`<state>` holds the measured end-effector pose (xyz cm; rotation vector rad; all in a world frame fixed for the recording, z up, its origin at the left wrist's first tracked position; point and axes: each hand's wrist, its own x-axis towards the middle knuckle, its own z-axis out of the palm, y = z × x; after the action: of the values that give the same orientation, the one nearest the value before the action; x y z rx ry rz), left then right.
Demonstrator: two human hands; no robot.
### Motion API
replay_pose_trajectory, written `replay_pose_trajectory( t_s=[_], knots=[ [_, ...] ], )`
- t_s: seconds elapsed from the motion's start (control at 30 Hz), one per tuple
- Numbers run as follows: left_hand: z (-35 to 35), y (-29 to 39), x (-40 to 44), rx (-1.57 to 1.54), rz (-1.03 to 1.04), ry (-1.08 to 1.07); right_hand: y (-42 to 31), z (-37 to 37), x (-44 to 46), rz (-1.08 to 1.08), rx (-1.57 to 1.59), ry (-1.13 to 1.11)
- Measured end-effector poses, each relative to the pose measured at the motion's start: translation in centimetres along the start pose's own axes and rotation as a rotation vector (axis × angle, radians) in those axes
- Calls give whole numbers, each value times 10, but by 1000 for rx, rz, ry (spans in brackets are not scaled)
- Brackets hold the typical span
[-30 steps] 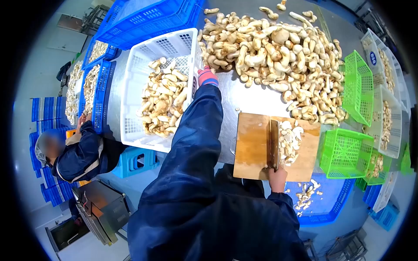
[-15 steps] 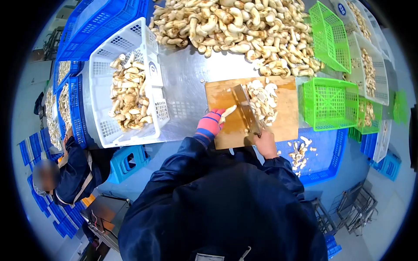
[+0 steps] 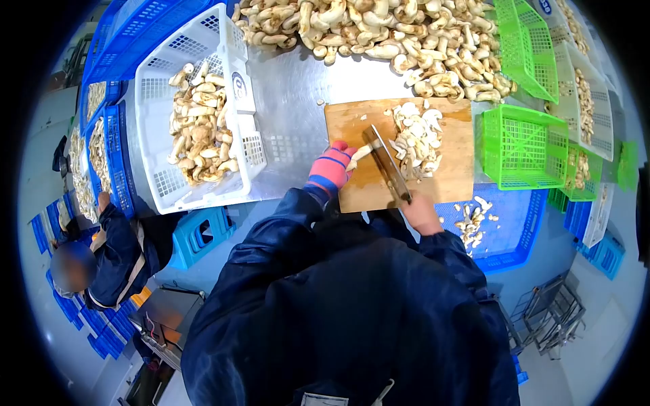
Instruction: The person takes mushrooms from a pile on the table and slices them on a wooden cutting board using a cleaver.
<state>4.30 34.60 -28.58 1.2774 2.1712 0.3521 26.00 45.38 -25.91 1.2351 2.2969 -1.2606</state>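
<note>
"So, gripping what with the left hand (image 3: pixel 330 166)?"
"Gloved, closed on a mushroom (image 3: pixel 363 155) over the cutting board (image 3: pixel 456 152), with one end at the knife (image 3: pixel 391 164)."
"And with the right hand (image 3: pixel 420 213)?"
"Wrapped round the knife handle; noting sliced pieces (image 3: pixel 416 142) heaped just right of the blade."

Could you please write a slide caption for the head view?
A gloved left hand holds a mushroom over a cutting board; the right hand grips a knife beside sliced mushrooms.
</note>
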Motion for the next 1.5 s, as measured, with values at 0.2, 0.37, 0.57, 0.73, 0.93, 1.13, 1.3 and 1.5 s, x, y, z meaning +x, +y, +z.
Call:
replay_pose_trajectory(
  t_s=[0.2,0.37,0.57,0.73,0.93,1.13,1.3,1.5],
  knots=[
    [-8,-3,6,132,112,23,-21,15,58,77,29,48],
    [44,-34,1,-1355,-437,-24,-17,12,28,68,232,118],
    [57,-7,-13,-806,-531,103,-26,23,2,-17,82,30],
    [56,-9,-23,-568,-417,263,-38,31,-1,-26,88,0],
    [51,17,-10,-684,-683,143,-49,19,-18,-72,-110,24],
    [83,-15,0,-15,-89,-81,-36,19,-57,-95,-220,50],
    [78,-14,2,209,23,-99,-37,13,-58,-25,-217,-2],
    [90,-17,-1,-914,-682,145,-32,36,6,-56,-111,42]
  ],
)
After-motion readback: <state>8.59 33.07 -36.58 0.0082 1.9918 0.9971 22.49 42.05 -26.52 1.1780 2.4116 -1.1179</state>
